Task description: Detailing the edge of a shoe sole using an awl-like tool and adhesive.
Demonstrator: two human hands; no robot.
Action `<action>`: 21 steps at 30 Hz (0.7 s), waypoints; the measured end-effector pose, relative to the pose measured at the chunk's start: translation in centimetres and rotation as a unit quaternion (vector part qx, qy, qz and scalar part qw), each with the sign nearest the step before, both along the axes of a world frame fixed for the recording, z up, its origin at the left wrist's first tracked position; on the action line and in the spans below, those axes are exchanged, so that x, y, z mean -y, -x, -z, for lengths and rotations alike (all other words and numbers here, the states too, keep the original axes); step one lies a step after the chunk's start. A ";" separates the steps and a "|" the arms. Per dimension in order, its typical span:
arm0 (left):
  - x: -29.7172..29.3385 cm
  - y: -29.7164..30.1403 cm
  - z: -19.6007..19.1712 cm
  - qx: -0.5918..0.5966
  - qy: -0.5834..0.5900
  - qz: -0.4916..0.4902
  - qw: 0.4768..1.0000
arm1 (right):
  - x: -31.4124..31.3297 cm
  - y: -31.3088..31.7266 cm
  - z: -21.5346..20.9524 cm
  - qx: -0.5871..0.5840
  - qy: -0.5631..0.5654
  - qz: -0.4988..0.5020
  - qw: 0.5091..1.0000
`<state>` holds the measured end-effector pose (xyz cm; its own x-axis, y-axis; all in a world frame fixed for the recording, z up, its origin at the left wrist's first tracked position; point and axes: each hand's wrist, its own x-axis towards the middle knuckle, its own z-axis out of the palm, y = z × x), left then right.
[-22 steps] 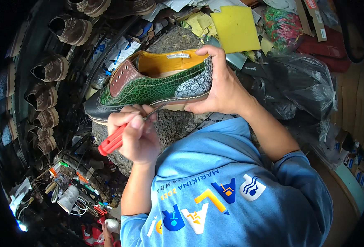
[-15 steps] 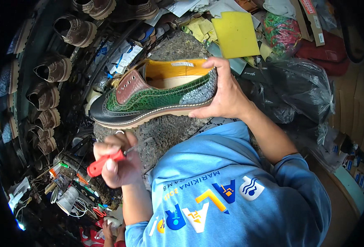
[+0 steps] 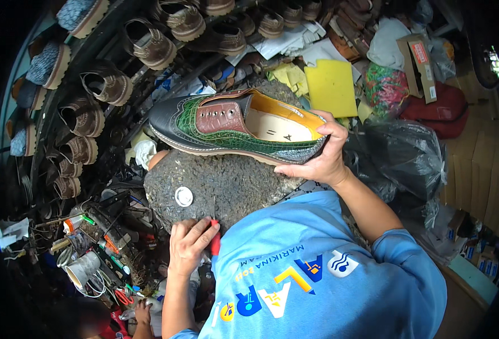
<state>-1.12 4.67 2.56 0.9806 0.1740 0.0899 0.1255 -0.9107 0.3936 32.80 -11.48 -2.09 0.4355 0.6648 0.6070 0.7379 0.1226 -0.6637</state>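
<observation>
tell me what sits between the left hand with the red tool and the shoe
In the head view, the rough grey stone block fills the stretch between the left hand and the shoe; a small round white disc lies on it.

Right hand (image 3: 323, 161) raised, fingers curled gripping; left hand (image 3: 188, 244) low, fingers closed.

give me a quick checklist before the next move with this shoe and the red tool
1. Right hand grips the shoe at its heel: ok.
2. Shoe upright, sole on the rough stone block: ok.
3. Left hand holds the red-handled tool: ok.
4. Tool's metal tip clear of the shoe: ok, it points up at the block's near edge.
5. Tip type and sharpness: cannot tell.
6. Small round white disc lies on the block near the tool: ok.
</observation>
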 end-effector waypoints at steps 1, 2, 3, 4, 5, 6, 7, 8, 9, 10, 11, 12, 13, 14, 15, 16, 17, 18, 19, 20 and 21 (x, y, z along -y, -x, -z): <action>0.1 0.0 -0.2 -0.010 0.010 0.005 1.000 | 0.0 0.2 -0.4 -0.008 0.006 0.008 1.000; 0.2 0.1 -0.5 -0.020 0.019 0.010 1.000 | 0.0 0.3 -0.8 -0.016 0.011 0.016 1.000; 0.1 0.5 -0.5 -0.032 0.039 0.009 0.999 | 0.1 0.4 -0.7 -0.013 0.009 0.016 1.000; 0.2 0.9 -0.3 -0.026 0.036 0.007 0.999 | 0.2 0.6 -0.9 -0.006 0.005 0.015 1.000; 0.1 1.3 0.0 -0.021 0.035 -0.002 0.999 | 0.2 0.8 -1.1 -0.009 0.003 0.021 1.000; 0.1 1.4 0.4 -0.016 0.036 -0.011 0.999 | 0.2 1.0 -1.3 -0.012 0.002 0.027 1.000; 0.1 1.4 0.7 0.005 0.044 -0.020 0.999 | 0.3 1.2 -1.6 -0.003 0.005 0.036 0.999; 0.1 1.2 0.9 0.011 0.041 -0.020 0.999 | 0.2 1.3 -2.0 0.002 0.001 0.036 0.999; 0.3 1.1 1.1 0.026 0.046 -0.029 0.998 | 0.0 1.3 -2.2 0.011 -0.014 0.037 0.999; 0.4 0.9 1.3 0.042 0.051 -0.039 0.997 | 0.0 1.3 -2.4 0.019 -0.028 0.039 0.999; 0.4 0.5 1.4 0.056 0.054 -0.039 0.996 | -0.4 1.3 -3.3 0.027 -0.036 0.034 0.998; 0.4 0.2 1.5 0.061 0.051 -0.040 0.996 | -0.7 1.2 -3.6 0.031 -0.039 0.033 0.998; 0.4 -0.2 1.7 0.073 0.059 -0.051 0.994 | -1.1 1.1 -3.8 0.033 -0.057 0.027 0.997; 0.4 -0.4 1.6 0.086 0.065 -0.064 0.992 | -1.5 1.0 -4.1 0.036 -0.078 0.020 0.996; 0.2 -0.8 1.5 0.100 0.061 -0.066 0.991 | -1.9 0.8 -4.6 0.045 -0.084 0.015 0.995; 0.0 -1.4 1.3 0.104 0.056 -0.069 0.991 | -2.4 0.7 -4.9 0.049 -0.089 0.012 0.995; 0.1 -1.6 0.6 0.132 0.052 -0.086 0.986 | -3.1 1.2 -5.5 0.048 -0.097 0.013 0.994; 0.2 -1.9 0.0 0.160 0.044 -0.107 0.980 | -3.9 1.7 -5.9 0.045 -0.107 0.010 0.993; 0.5 -2.7 -1.0 0.189 0.038 -0.114 0.975 | -4.5 2.3 -7.2 0.054 -0.113 0.012 0.992; 0.8 -3.4 -1.8 0.226 0.028 -0.125 0.966 | -4.7 2.9 -7.3 0.049 -0.089 0.012 0.995; 1.3 -4.6 -2.7 0.246 0.039 -0.141 0.958 | -5.2 3.4 -8.0 0.044 -0.093 0.029 0.994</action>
<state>3.50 3.35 5.22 0.7361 0.4505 0.5052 0.1440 -0.8335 0.5334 29.42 -6.28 5.93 0.4095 0.5134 0.7541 0.8011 0.1930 -0.5665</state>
